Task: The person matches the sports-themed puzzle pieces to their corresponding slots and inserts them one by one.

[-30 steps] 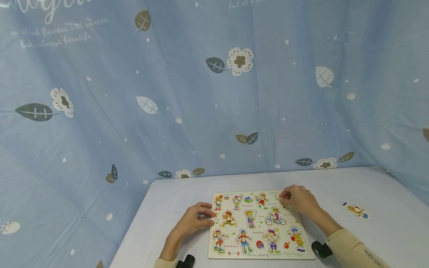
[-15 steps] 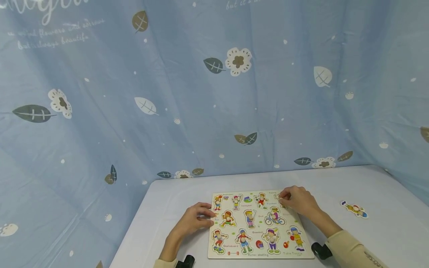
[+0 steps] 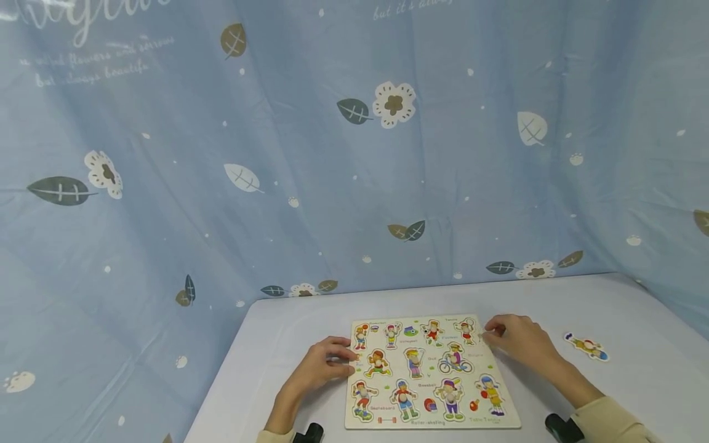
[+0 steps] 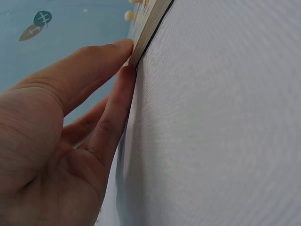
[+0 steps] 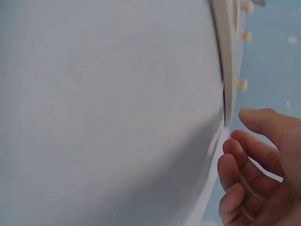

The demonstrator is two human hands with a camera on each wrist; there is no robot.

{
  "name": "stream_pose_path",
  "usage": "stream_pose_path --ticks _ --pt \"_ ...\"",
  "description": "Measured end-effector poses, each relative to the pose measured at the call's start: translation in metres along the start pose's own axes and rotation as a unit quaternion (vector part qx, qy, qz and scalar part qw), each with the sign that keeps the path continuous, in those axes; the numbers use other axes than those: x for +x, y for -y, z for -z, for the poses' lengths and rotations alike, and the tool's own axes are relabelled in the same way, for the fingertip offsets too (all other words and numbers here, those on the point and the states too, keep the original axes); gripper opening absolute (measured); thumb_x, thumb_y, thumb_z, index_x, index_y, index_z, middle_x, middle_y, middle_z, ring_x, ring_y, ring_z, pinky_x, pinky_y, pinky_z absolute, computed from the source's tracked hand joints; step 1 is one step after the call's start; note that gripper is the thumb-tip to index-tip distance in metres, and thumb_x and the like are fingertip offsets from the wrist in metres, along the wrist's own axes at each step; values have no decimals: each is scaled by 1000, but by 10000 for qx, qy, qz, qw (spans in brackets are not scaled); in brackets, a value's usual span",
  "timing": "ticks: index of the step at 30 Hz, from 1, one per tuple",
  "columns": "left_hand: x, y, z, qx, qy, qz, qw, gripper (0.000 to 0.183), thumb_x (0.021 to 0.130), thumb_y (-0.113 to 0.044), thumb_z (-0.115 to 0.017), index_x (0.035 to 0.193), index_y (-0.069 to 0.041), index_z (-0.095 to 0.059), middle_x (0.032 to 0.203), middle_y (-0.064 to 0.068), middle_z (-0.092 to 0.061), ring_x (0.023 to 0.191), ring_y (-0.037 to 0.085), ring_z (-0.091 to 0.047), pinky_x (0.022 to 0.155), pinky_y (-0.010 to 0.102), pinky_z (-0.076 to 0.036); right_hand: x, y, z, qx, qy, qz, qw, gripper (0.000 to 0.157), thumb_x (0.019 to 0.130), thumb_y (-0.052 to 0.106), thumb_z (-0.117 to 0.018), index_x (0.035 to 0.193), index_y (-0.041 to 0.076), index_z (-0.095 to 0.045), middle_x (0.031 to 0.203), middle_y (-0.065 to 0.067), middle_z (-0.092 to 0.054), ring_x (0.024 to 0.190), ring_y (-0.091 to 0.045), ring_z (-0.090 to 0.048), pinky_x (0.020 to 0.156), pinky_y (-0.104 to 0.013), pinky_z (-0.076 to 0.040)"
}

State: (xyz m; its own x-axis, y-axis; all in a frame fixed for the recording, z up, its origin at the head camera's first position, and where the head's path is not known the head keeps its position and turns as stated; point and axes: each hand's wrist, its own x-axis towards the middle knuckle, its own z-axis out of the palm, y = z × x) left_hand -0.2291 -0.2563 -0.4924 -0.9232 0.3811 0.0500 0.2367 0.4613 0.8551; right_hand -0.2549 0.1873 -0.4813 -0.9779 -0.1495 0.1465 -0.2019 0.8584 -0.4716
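A wooden sports-figure puzzle board lies flat on the white table, with several knobbed pieces on it. At its left edge my left hand pinches the board; the left wrist view shows thumb and fingertip against the board's edge. Just beyond the top right corner is my right hand, its fingers loosely bent and holding nothing. The tennis-player piece sits on the board close by those fingertips. In the right wrist view, the right hand appears beside the board's edge, thumb apart from the fingers.
One loose puzzle piece rests on the white table to the right of the board. Behind the table hangs a blue curtain with leaf and flower prints. Black wrist straps show near the sleeves.
My right hand has let go of the tennis-player piece and drawn back to the right, leaving that piece in view. The left hand stays at the board's left edge.
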Motion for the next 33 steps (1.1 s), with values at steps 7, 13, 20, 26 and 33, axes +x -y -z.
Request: stream_pose_path --ticks 7,13,20,26,33 --pt "0 2 1 190 -73 -31 9998 22 81 -16 -79 101 -7 -75 134 18 -56 124 38 -55 93 31 -58 -13 -38 21 -290 92 -70 9995 23 84 26 -75 96 8 -73 76 4 -65 65 -12 -51 54 -26 -40" --pt "0 2 0 25 -31 -11 10000 23 81 -15 -79 101 -5 -75 135 19 -55 124 38 -54 94 36 -57 -29 -69 42 -421 341 -341 9979 31 86 36 -73 98 7 -72 77 3 -65 65 -13 -53 49 -30 -42" --pt "-1 -2 -2 -19 -103 -43 9999 22 81 -10 -78 102 -3 -74 134 20 -55 124 39 -54 94 41 -57 -43 -101 63 -505 577 -770 9941 34 87 40 -70 98 9 -71 85 -1 -69 70 -14 -59 49 -32 -44" --pt "0 -1 -5 187 -177 18 9997 23 81 -4 -76 102 4 -72 134 24 -54 124 42 -53 94 46 -55 -48 -115 69 -547 673 -1101 9901 37 85 40 -73 97 6 -70 86 -8 -70 73 -20 -62 52 -37 -47" --pt "-1 -2 -5 155 -136 -60 9998 21 83 -10 -77 102 -2 -74 135 22 -54 124 40 -54 94 43 -56 -47 -128 69 -558 600 -1302 9881 38 86 38 -72 101 3 -68 85 -10 -70 69 -21 -62 51 -39 -47"
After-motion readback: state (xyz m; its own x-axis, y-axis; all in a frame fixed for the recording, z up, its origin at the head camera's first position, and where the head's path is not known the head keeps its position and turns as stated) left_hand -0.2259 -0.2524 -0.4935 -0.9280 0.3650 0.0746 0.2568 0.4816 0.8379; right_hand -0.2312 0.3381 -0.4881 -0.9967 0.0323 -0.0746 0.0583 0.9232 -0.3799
